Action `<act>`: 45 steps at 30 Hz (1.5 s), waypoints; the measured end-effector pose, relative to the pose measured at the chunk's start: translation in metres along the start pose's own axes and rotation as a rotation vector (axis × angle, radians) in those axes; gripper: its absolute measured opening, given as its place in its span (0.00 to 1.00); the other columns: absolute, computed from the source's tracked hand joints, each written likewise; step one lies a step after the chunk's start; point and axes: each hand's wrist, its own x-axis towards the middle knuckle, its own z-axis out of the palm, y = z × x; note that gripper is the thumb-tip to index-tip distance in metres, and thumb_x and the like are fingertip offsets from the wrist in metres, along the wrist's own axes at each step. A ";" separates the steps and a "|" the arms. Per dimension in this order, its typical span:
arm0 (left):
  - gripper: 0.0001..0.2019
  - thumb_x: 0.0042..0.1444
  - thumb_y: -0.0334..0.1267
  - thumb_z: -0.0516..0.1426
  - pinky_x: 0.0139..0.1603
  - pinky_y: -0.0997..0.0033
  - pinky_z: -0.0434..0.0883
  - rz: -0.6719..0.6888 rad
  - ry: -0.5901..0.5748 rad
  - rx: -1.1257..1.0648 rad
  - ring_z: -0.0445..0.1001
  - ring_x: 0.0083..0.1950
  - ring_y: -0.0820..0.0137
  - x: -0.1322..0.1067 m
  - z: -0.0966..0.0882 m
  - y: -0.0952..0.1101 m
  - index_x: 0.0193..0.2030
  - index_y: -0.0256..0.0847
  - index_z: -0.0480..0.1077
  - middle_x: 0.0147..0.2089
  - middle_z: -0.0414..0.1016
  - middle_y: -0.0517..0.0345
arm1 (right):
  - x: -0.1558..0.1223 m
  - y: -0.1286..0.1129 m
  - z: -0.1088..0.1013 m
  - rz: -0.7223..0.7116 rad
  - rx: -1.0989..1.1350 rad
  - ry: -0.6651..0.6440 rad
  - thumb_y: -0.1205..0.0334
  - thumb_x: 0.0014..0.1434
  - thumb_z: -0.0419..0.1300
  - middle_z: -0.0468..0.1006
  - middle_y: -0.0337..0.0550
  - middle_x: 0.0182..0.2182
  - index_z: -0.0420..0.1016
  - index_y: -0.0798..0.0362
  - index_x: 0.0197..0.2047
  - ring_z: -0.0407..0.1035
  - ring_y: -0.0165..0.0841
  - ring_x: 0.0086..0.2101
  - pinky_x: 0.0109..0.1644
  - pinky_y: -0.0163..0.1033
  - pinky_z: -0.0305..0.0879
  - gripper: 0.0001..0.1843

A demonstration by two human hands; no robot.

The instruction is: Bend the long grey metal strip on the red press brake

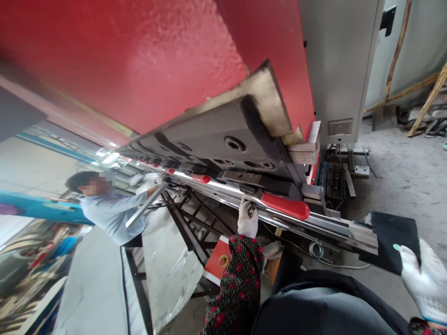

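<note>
Metal strip [223,190], long and shiny: laid along the narrow rail [363,238] of a red machine [167,70], below its dark blade holder [209,139].

State of work: the strip is judged to be set in place and not yet let go. Whether its shape has been altered cannot be told; no finished piece can be singled out.

Left hand [247,223], white-gloved: placed at the strip's front edge, just beside a large red handle [285,206]; fingers curled, though whether the strip is pinched cannot be told.

Right hand [424,277], white-gloved: set beyond the rail's end, at a black plate [391,232] marked with a green dot [396,247]; thumb and fingers spread, nothing seen gripped. Contact with the plate is uncertain.

Smaller red handle [201,178]: spaced farther along the blade holder.

Co-worker [111,209], pale blue shirt: stationed near the rail's far end, one arm extended towards it; a slanting metal bar [146,204] is seen before the arm.

Containers: one grey cabinet [338,70], closed, contents hidden. No other container can be made out for certain.

Metal sheet [171,270]: laid on a dark frame, left of the patterned sleeve [237,284].

Shovel [384,117]: stood on the concrete floor [408,172], far right.
</note>
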 end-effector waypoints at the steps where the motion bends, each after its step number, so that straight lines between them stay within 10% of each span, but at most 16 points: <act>1: 0.20 0.58 0.32 0.60 0.58 0.70 0.74 -0.010 -0.001 0.010 0.77 0.55 0.66 0.000 0.000 0.001 0.58 0.47 0.71 0.66 0.69 0.52 | 0.000 -0.003 -0.003 0.016 0.028 -0.020 0.26 0.62 0.39 0.71 0.50 0.63 0.60 0.43 0.71 0.70 0.59 0.56 0.57 0.61 0.71 0.45; 16: 0.20 0.59 0.34 0.61 0.59 0.72 0.72 -0.122 -0.033 0.066 0.78 0.53 0.67 -0.002 -0.009 0.027 0.58 0.45 0.71 0.51 0.77 0.53 | -0.001 -0.016 -0.008 -0.036 0.088 0.054 0.31 0.60 0.40 0.72 0.59 0.60 0.65 0.56 0.69 0.69 0.58 0.57 0.58 0.58 0.69 0.47; 45: 0.22 0.58 0.35 0.62 0.60 0.78 0.71 0.003 0.084 0.076 0.76 0.57 0.69 -0.001 0.005 0.005 0.60 0.46 0.72 0.73 0.60 0.56 | -0.003 -0.019 -0.004 0.036 0.099 0.084 0.33 0.59 0.45 0.71 0.59 0.61 0.66 0.57 0.68 0.68 0.58 0.58 0.61 0.57 0.67 0.46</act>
